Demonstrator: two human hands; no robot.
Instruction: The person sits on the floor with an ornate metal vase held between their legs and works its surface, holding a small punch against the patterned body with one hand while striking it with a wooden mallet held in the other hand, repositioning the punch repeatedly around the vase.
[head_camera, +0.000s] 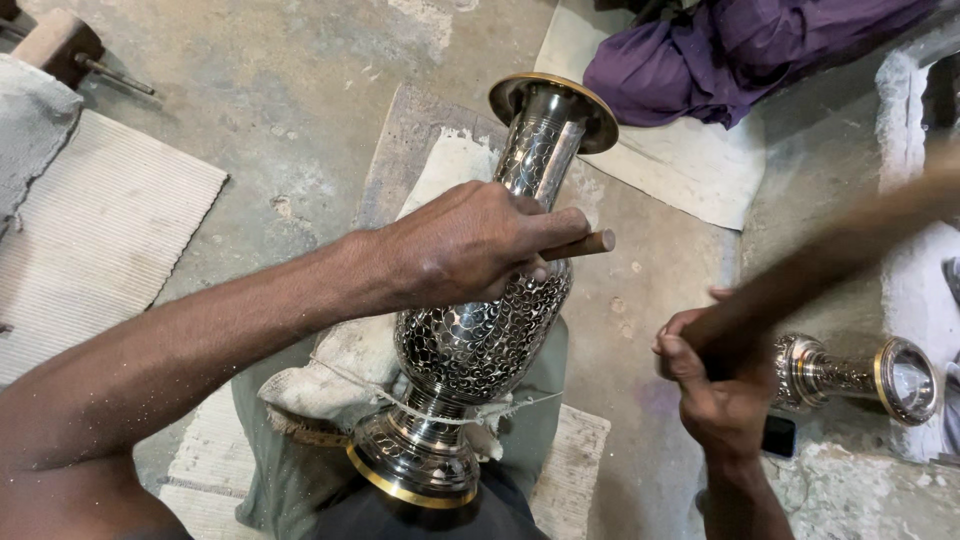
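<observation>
From your head camera, the engraved metal vase (478, 330) lies tilted across your lap, its gold-rimmed foot nearest you and its flared gold-rimmed mouth pointing away over the grey floor (290, 90). It rests on a pale stuffed cushion (330, 370) tied with string.

Your left hand (470, 245) sits on top of the vase where the neck meets the belly, fingers closed around a short wooden-handled tool (580, 245) whose end sticks out to the right of your knuckles. The tool's working tip is hidden under your hand, so you cannot tell where it meets the metal.

Your right hand (715, 370) is raised to the right of the vase, well apart from it, wrapped tight around a wooden stick (840, 255) that is blurred by motion and slants up toward the right edge.

Just beyond that hand, right of the vase, a second, smaller metal vase (850, 375) lies on its side. Above the vase's mouth lies a purple cloth (730, 50) on a pale sheet (680, 165). Far left of the vase lies a ribbed mat (100, 230).
</observation>
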